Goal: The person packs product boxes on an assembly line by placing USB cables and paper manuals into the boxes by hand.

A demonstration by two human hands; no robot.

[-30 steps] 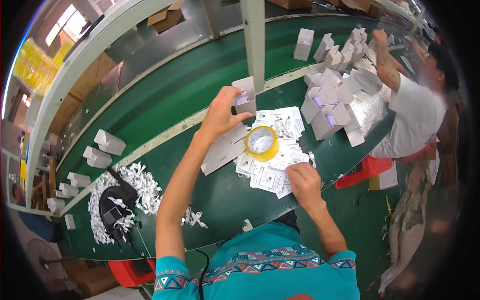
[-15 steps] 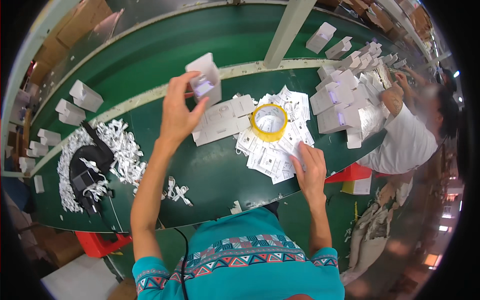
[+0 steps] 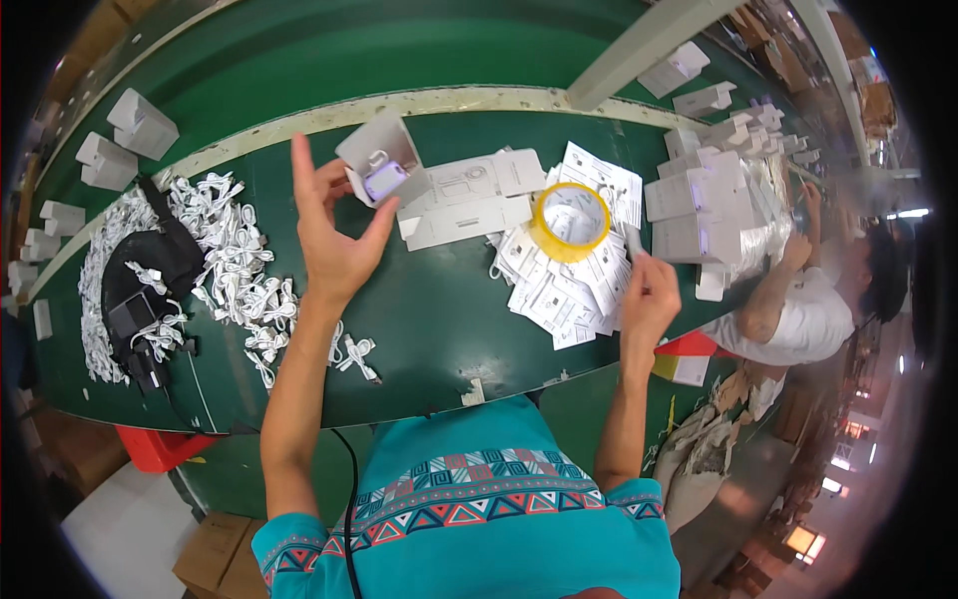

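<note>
My left hand point(image 3: 339, 245) has its thumb and lower fingers around a small open white box point(image 3: 416, 180), with the index finger stretched upward. A white and purple device point(image 3: 385, 181) shows inside the box, which tilts toward me. Beside it, flattened white cartons point(image 3: 469, 205) lie on the table. My right hand point(image 3: 651, 299) pinches a thin white folded leaflet point(image 3: 633, 240), seen almost edge-on. Just left of that hand, a yellow roll of tape point(image 3: 547, 238) rests on a spread pile of printed leaflets point(image 3: 559, 311).
Bundled white cables point(image 3: 235, 250) and a black pouch-like item point(image 3: 150, 265) cover the left side. Open white boxes point(image 3: 145, 125) stand on the green belt point(image 3: 399, 60). More boxes point(image 3: 699, 210) stand at right, near a co-worker point(image 3: 798, 299). A pale post point(image 3: 649, 50) rises behind.
My left hand has drawn the box nearer and lifted its index finger. My right hand has moved off the pile, and its fingers have closed on a leaflet. The view has shifted.
</note>
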